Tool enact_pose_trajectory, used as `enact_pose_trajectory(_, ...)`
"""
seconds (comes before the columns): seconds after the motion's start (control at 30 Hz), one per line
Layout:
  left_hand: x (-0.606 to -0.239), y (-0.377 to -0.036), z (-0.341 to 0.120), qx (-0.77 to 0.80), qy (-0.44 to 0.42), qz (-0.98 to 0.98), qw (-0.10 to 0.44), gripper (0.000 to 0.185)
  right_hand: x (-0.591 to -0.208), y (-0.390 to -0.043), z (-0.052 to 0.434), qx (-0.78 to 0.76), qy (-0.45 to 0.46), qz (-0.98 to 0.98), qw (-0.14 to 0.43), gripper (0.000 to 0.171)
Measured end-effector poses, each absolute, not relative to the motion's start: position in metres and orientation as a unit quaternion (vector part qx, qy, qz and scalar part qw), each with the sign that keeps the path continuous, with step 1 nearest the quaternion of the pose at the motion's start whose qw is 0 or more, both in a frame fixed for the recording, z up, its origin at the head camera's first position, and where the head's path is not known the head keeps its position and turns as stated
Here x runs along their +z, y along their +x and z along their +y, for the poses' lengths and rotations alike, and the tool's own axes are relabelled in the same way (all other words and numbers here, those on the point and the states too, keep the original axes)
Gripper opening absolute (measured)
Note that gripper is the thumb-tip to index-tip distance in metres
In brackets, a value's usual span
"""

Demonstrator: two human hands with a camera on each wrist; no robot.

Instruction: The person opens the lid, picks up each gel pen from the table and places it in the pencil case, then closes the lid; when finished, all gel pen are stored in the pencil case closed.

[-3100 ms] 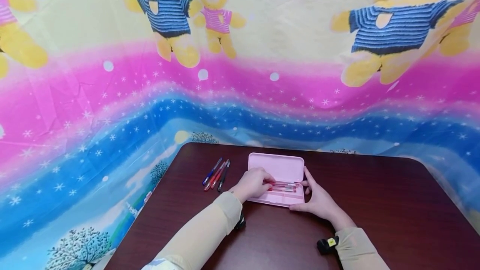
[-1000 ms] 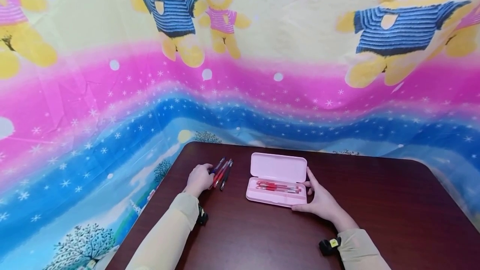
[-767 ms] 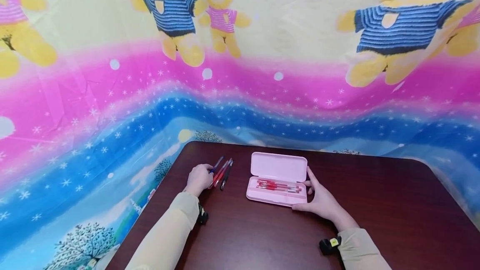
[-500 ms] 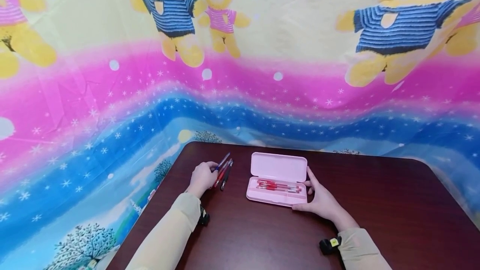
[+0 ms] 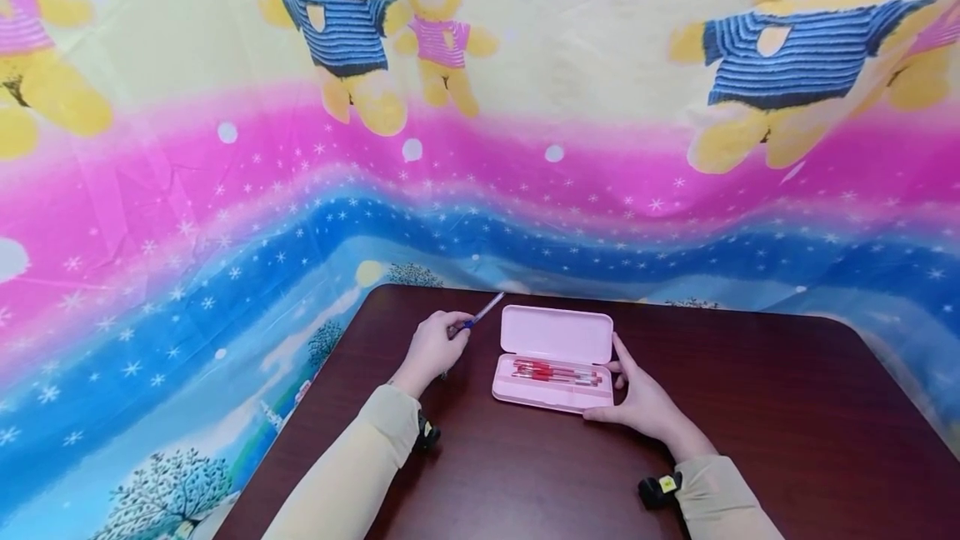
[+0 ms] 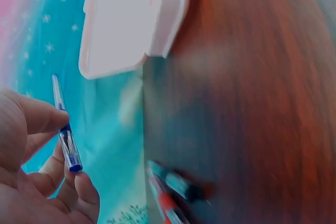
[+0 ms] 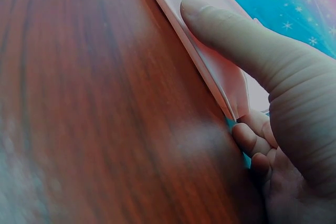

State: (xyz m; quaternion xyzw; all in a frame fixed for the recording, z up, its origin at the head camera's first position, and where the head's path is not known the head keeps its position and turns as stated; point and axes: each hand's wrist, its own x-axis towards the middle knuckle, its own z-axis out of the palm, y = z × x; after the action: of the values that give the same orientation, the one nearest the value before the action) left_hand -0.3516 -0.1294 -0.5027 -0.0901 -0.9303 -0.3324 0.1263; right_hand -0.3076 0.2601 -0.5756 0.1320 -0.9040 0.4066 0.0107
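My left hand [image 5: 431, 350] pinches a blue pen [image 5: 480, 312] between thumb and fingers, raised above the table left of the pencil case. In the left wrist view the pen [image 6: 68, 142] has a clear barrel and a dark blue cap with a metal clip. The pink pencil case [image 5: 557, 333] lies with its lid up, and several red pens [image 5: 558, 373] lie side by side in its long compartment. At the case's right end, my right hand [image 5: 645, 407] holds it, thumb along the front corner and fingers at the side.
Below the left hand, a red pen [image 6: 167, 203] and a black pen [image 6: 184, 186] lie on the table; the hand mostly hides them in the head view. The dark wooden table [image 5: 750, 390] ends at a bear-printed cloth [image 5: 600, 190].
My left hand left the case, went to the loose pens and took up the blue one. It has since lifted it and moved right, towards the case. The right hand stays at the case.
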Motion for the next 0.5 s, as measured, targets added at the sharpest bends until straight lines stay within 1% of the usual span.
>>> enact_pose_trajectory(0.1,-0.498,-0.353,-0.120,-0.334,-0.124,-0.927,0.121,0.026,-0.575,-0.308,0.259,0.406,0.131,-0.904,0.012,0.152)
enact_pose_trajectory(0.23,-0.496,-0.355,-0.107,-0.340,-0.154,-0.922,0.100,0.027,-0.574,-0.308,0.258,0.407,0.134,-0.904,0.014,0.152)
enact_pose_trajectory(0.5,-0.507,-0.352,-0.076,-0.313,-0.200,-0.927,0.057,0.026,-0.576,-0.308,0.260,0.407,0.134,-0.904,0.011,0.152)
